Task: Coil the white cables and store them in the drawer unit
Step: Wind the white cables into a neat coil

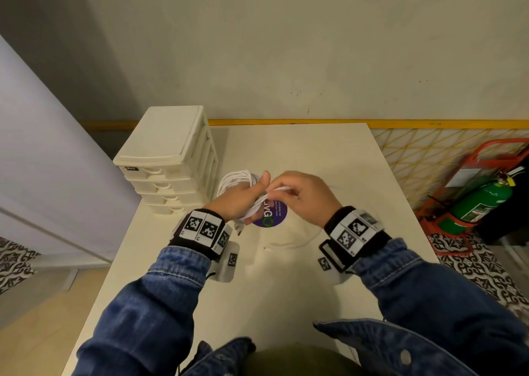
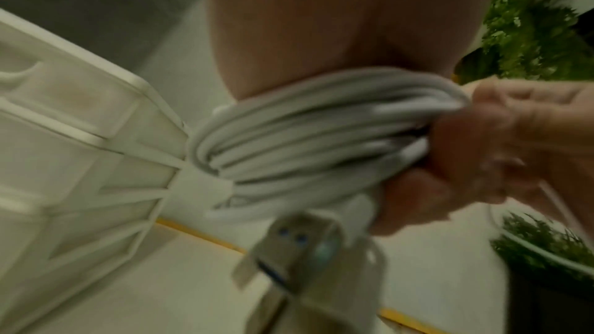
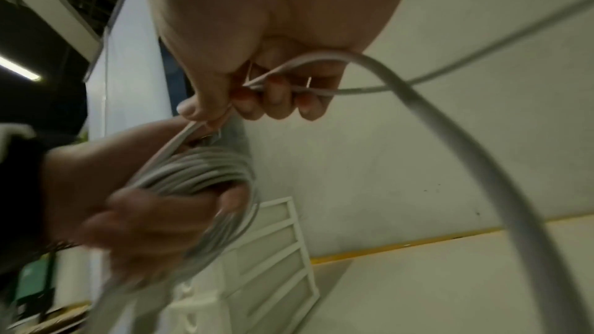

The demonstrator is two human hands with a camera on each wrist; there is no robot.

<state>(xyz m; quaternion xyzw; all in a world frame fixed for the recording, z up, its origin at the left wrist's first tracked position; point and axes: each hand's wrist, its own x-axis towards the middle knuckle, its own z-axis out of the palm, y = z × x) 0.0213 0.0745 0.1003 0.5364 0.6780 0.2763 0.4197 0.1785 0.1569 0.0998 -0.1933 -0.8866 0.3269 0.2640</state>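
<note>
Head view: left hand [image 1: 242,199] grips a coiled white cable [image 1: 237,179] above the table [image 1: 329,158], thumb up, just right of the drawer unit [image 1: 171,158] with 4 shut drawers. Right hand [image 1: 303,195] pinches a strand leading into the coil; loose tail [image 1: 294,244] lies on the table.

Left wrist view: blurred; coil wrapped around the palm, fingers [image 2: 450,187] curled on it, USB plug [image 2: 295,255] hanging below.

Right wrist view: thumb and fingers [image 3: 276,100] curled, pinching the strand.
</note>
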